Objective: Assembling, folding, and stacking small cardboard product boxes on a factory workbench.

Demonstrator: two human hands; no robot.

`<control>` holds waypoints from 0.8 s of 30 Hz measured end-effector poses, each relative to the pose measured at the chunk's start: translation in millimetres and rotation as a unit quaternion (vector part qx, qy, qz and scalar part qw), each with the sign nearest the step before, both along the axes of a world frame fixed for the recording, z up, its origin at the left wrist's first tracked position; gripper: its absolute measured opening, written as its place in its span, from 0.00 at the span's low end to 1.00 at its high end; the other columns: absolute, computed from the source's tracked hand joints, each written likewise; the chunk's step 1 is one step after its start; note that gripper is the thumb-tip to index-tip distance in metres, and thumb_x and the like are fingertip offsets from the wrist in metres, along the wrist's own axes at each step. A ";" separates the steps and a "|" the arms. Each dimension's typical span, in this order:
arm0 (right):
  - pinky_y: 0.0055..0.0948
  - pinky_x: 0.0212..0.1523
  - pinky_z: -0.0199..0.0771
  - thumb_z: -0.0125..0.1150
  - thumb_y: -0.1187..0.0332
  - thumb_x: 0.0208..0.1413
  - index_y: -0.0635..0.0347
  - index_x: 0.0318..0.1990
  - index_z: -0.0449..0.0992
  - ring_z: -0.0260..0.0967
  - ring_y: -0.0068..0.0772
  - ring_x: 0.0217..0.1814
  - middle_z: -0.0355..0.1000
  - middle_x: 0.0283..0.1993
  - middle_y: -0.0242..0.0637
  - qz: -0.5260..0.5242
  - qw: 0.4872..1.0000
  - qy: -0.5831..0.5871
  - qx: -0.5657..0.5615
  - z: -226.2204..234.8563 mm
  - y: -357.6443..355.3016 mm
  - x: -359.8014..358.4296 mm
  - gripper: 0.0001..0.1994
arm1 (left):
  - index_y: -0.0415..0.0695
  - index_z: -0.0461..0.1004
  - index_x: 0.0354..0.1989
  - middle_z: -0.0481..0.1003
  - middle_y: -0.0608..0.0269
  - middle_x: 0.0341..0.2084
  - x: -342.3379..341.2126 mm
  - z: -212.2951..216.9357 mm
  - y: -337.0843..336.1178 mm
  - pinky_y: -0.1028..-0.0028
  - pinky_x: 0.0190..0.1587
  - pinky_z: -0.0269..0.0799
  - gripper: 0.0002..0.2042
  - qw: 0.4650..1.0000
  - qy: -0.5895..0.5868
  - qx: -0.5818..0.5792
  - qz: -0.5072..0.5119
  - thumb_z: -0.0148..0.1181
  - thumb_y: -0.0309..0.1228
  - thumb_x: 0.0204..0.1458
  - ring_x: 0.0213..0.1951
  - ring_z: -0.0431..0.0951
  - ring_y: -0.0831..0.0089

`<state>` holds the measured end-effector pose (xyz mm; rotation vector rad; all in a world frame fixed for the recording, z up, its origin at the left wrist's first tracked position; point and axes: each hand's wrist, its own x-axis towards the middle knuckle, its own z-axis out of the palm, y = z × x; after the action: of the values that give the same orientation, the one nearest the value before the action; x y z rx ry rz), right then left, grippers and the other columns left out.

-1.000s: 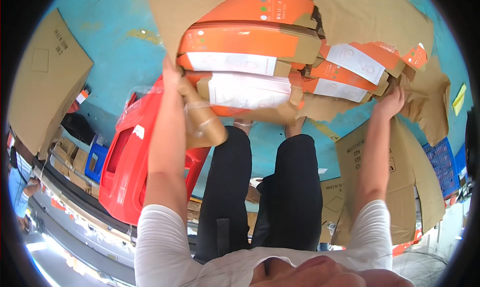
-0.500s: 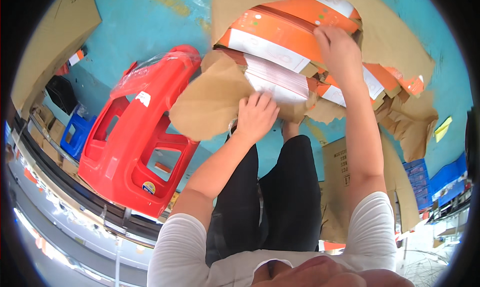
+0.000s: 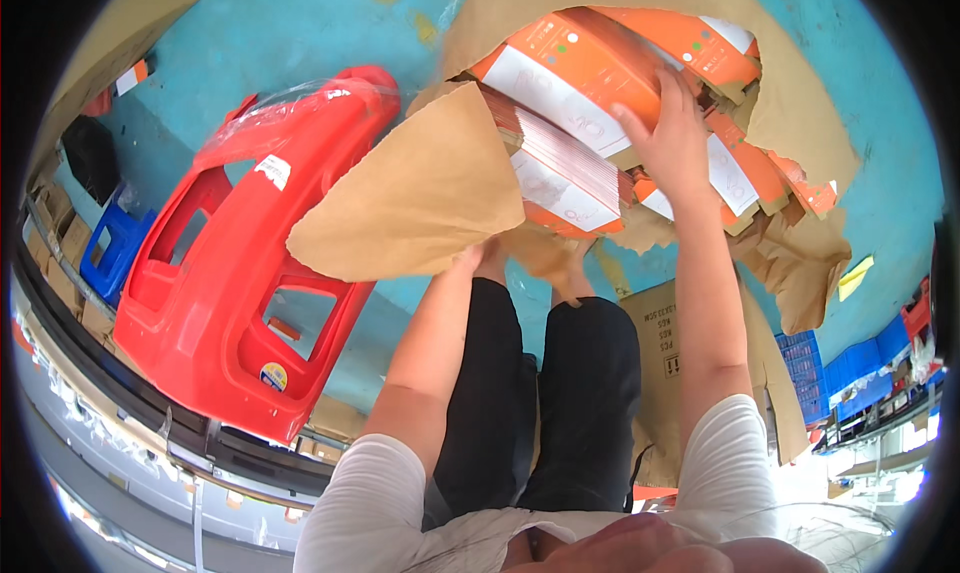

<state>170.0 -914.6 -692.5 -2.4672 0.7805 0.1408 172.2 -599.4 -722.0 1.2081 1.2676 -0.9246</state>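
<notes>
A stack of orange and white flat boxes (image 3: 560, 83) lies on the turquoise floor in torn brown wrapping paper (image 3: 420, 193). My right hand (image 3: 672, 138) rests flat on the top orange box, fingers spread. My left hand (image 3: 472, 261) reaches under a large flap of the brown paper at the near side of the stack. Its fingers are hidden by the flap, so its grip does not show. My legs in black trousers (image 3: 545, 393) stand just before the stack.
A red plastic stool (image 3: 240, 273) wrapped in clear film lies on its side to the left. A blue crate (image 3: 115, 248) and cardboard boxes sit far left. A flat cardboard sheet (image 3: 660, 353) lies at my right leg, with blue crates (image 3: 830, 373) beyond.
My left hand has gone from on top of the brown paper to under its flap, which now stands raised. My right hand has slid lower on the top orange box.
</notes>
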 end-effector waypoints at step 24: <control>0.35 0.61 0.52 0.70 0.60 0.30 0.62 0.63 0.45 0.52 0.37 0.63 0.53 0.61 0.43 -0.026 0.903 0.055 0.425 60.5 -16.6 -23.4 0.51 | 0.42 0.66 0.36 0.73 0.61 0.25 6.6 51.6 -56.6 0.76 0.32 0.68 0.14 0.948 -0.230 0.039 -0.215 0.43 0.41 0.57 0.28 0.72 0.77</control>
<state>146.6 -931.2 -632.1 -1.6136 0.6394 0.4918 178.8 -655.9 -670.3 1.6878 0.6829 -0.8323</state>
